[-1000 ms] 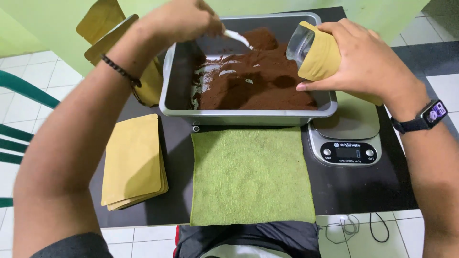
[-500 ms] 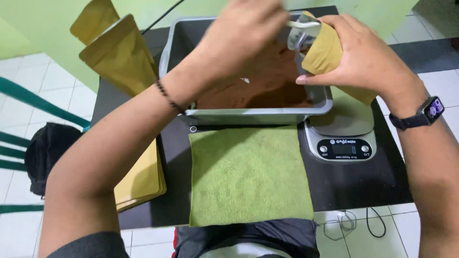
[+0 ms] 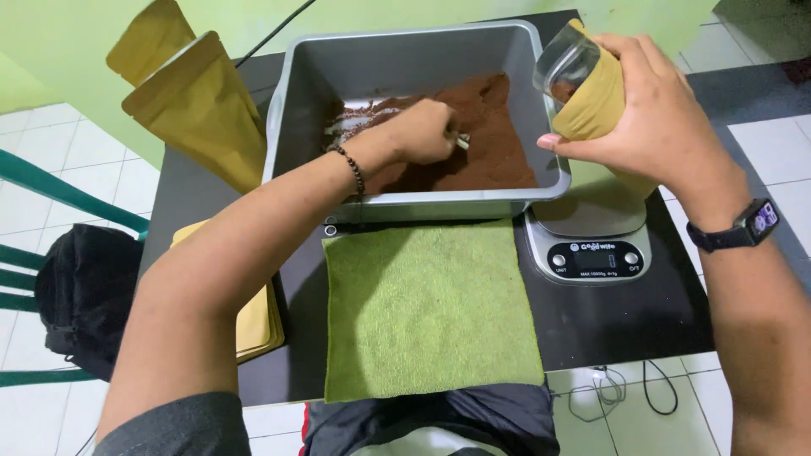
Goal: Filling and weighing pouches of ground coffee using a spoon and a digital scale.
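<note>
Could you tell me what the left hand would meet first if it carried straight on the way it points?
Probably the brown powder in the grey tray; the left hand already points down into it.

Matt grey metal tray (image 3: 541, 101), fuzzy green cloth towel (image 3: 427, 312), matt paper pouch (image 3: 596, 105).

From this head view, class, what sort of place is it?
Probably a small home packing station: a grey metal tray of brown powder, a silver digital kitchen scale and yellow-brown stand-up pouches on a black table.

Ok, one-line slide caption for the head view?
Left hand scoops brown powder in a grey tray; right hand holds a yellow pouch open.
</note>
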